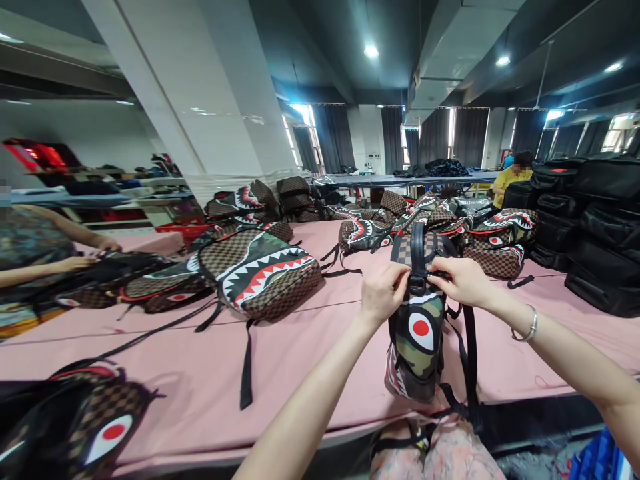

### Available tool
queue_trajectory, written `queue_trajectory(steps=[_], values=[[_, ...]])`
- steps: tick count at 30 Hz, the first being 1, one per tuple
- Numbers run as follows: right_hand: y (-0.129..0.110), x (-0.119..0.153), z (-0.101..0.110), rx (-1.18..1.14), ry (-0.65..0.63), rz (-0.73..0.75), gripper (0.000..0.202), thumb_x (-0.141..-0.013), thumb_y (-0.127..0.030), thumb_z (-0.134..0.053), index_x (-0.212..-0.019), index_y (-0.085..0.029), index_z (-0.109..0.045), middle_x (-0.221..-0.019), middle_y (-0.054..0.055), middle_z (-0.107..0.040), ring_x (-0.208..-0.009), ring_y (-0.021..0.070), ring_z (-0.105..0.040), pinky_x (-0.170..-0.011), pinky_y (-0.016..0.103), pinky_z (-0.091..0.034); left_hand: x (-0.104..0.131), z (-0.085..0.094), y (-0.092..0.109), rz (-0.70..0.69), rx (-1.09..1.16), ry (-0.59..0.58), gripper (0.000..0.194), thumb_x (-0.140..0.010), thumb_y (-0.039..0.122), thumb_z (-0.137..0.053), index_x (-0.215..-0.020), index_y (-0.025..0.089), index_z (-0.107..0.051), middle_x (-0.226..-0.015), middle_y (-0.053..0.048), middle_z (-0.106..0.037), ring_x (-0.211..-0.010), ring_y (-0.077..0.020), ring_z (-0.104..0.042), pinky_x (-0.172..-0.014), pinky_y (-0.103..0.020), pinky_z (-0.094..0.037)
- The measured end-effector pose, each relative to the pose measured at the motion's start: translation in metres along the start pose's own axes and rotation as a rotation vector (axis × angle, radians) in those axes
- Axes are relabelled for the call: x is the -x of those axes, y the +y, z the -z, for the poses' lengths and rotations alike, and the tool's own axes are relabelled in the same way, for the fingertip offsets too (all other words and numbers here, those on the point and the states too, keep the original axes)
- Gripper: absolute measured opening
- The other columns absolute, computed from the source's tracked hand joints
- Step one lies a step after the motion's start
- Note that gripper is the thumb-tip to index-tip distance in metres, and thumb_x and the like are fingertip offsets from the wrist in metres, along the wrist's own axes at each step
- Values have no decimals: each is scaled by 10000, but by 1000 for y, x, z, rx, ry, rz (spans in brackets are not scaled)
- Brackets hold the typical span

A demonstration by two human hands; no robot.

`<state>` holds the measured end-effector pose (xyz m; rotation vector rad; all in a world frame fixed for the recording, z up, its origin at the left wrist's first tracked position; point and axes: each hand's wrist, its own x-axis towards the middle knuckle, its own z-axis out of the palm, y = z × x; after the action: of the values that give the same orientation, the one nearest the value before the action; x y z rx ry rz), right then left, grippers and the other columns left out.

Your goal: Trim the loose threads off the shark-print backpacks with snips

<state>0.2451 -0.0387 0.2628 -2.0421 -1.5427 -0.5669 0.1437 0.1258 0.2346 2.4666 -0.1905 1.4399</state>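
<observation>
A backpack with a brown check, a camouflage panel and a red-and-white eye stands on edge in front of me, close to the near table edge. Its black top handle loops upward. My left hand is closed, its thumb and fingers pinching the backpack's top at the left of the handle's lower end. From the other side, my right hand pinches the top just right of it. Which small part lies between the fingertips is too small to tell. Black straps hang down at the backpack's right.
On the pink table, a shark-mouth backpack lies left, another nearer. More such backpacks are heaped behind. Black bags are stacked right. A person handles a bag at left; another person is far right.
</observation>
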Motion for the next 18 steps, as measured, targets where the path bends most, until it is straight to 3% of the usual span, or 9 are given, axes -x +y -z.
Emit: queue_trajectory(steps=[2, 5, 7, 9, 10, 12, 13, 15, 18], values=[[0, 0, 0, -22, 16, 3, 99, -803, -261, -542, -814, -184, -603, -765, 13, -667, -686, 142, -600, -606, 217, -382, 0, 3, -1, 75, 91, 34, 121, -804, 218, -502, -806, 171, -614, -772, -42, -652, -683, -133, -592, -629, -244, -460], [2, 10, 1, -145, 123, -54, 107, -803, -270, -542, -813, -177, -594, -765, 10, -654, -618, 114, -568, -580, 207, -379, 15, 9, -15, 348, 359, 185, 140, -798, 284, -518, -764, 166, -585, -675, -14, -608, -600, -118, -574, -587, -236, -466], [4, 26, -2, -248, 223, -114, 139, -807, -303, -541, -826, -170, -577, -738, 8, -627, -577, 101, -533, -546, 201, -370, 41, 10, -33, 583, 514, 272, 203, -797, 339, -515, -710, 160, -553, -614, 5, -558, -556, -107, -552, -573, -232, -464], [6, 48, -10, -347, 299, -176, 173, -827, -334, -511, -865, -168, -547, -695, 0, -580, -563, 99, -506, -527, 202, -364, 81, 3, -50, 821, 583, 280, 189, -765, 343, -558, -739, 156, -550, -697, -11, -577, -617, -105, -562, -609, -229, -465], [7, 62, -17, -386, 319, -207, 187, -839, -344, -491, -896, -170, -528, -687, -4, -556, -562, 101, -497, -527, 205, -366, 106, -4, -57, 948, 601, 251, 188, -722, 311, -613, -823, 162, -561, -822, -33, -600, -705, -113, -578, -651, -228, -465], [5, 90, -36, -452, 336, -272, 206, -843, -363, -479, -938, -180, -483, -697, -11, -515, -565, 103, -479, -535, 216, -374, 156, -23, -62, 1253, 671, 130, 494, -597, 203, -722, -1047, 220, -520, -1121, -65, -548, -879, -131, -573, -705, -221, -458], [3, 103, -48, -477, 342, -309, 212, -832, -373, -495, -930, -188, -463, -694, -19, -491, -557, 102, -463, -533, 219, -375, 180, -34, -61, 1435, 719, 72, 555, -584, 195, -733, -1087, 247, -504, -1184, -63, -518, -910, -134, -567, -703, -215, -454], [-5, 126, -72, -520, 339, -391, 222, -798, -384, -546, -849, -205, -426, -651, -44, -433, -519, 93, -415, -503, 215, -361, 218, -58, -54, 1623, 751, 2, 467, -638, 284, -704, -1061, 201, -524, -1132, -106, -551, -885, -161, -579, -654, -230, -459], [-19, 144, -101, -519, 316, -457, 190, -839, -360, -482, -757, -211, -396, -634, -39, -421, -535, 104, -425, -519, 227, -382, 247, -90, -43, 1773, 830, -36, 364, -719, 456, -599, -908, 146, -570, -866, -105, -632, -733, -169, -602, -562, -243, -460]])
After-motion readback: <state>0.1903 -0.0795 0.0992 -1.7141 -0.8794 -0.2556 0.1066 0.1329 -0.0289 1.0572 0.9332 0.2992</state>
